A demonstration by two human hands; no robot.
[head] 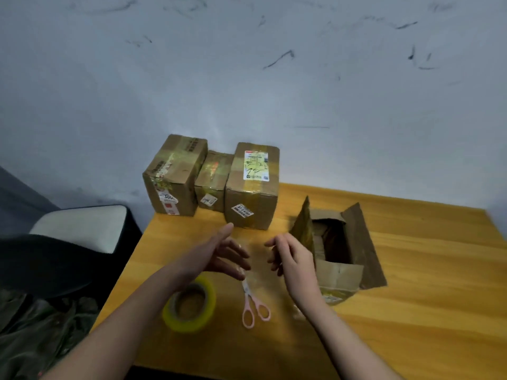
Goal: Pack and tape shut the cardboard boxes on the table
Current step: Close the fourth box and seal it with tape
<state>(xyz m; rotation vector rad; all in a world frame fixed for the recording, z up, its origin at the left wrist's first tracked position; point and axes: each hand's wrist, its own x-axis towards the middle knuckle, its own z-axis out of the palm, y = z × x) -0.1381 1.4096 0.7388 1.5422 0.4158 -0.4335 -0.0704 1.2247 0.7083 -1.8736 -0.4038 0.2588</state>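
While both hands hover mid-frame over the desk [411,270], left hand [219,256] and right hand [290,256] spread loose, holding nothing; open box [340,272] sits right of them, three sealed boxes [252,187] behind, tape roll [189,305] and scissors [253,305] below.

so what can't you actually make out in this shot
- Inside the open brown cardboard box, head view: dark shadow and upright flaps hide the contents.
- Printed white label on the right sealed box: text too small.
- Between the left hand and right hand: motion blur; a clear tape strip may be there, neither grip is certain.
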